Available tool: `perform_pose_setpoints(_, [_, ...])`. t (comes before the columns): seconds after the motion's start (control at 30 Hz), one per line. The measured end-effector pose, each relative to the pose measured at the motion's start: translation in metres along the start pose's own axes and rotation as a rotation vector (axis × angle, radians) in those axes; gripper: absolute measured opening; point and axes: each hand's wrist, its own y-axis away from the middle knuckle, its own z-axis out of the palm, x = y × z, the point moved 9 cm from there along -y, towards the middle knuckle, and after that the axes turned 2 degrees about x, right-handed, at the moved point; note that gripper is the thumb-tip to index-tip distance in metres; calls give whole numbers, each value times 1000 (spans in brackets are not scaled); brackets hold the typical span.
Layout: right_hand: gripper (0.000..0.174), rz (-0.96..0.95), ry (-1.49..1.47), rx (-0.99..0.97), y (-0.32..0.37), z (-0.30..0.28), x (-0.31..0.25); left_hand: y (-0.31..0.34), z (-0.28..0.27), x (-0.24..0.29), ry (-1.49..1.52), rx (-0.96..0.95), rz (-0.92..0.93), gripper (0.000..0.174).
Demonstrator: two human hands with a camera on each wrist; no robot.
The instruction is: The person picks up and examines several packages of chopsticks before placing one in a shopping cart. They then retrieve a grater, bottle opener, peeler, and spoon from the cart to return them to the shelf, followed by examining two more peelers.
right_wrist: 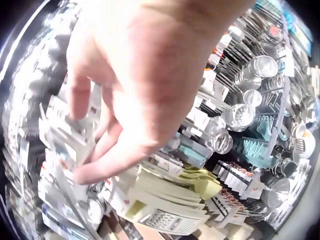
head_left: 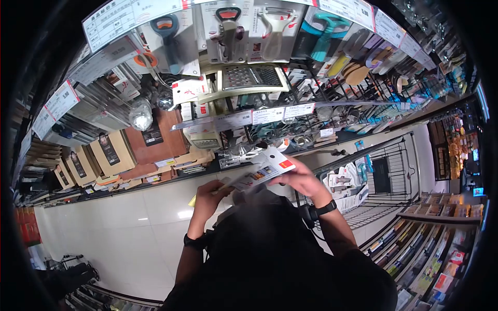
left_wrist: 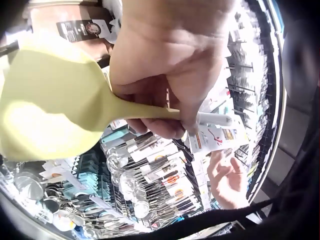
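Shop aisle, open floor [head_left: 145, 217] to the left: left hand [left_wrist: 165, 65] grips yellow spatula [left_wrist: 50, 110] by handle, right hand [head_left: 303, 179] loose-fingered at its card [head_left: 265, 168] edge, shelves [head_left: 290, 111] close in front.

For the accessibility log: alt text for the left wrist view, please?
The left hand grips the thin handle of a pale yellow spatula, its broad head large in the foreground. Behind hang store racks of packaged utensils, with the right hand open below.
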Motion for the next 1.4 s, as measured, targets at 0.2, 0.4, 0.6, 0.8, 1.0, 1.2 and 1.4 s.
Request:
perform_pose_setpoints(0.2, [34,-138,420,-33,-40,53,8,1,10,-9,-6,74,-50,19])
perform_pose_setpoints(0.4, [28,-80,448,-47,-53,48,12,-18,12,17,-56,46,195,46])
perform_pose_setpoints(0.6, [30,-61,851,-122,-63,11,18,-51,-18,70,267,150,174,45])
perform_pose_setpoints(0.8, [35,59,886,-199,-87,-23,36,-62,-12,117,130,89,227,29])
perform_pose_setpoints(1.0, [47,41,937,-162,-105,-46,42,-55,-19,124,683,107,306,36])
perform_pose_setpoints(1.2, [38,-36,792,-50,-129,-44,35,-60,-17,134,774,79,355,49])
perform_pose_setpoints(1.4, [41,207,919,-50,-165,-41,33,-57,-16,141,648,102,384,60])
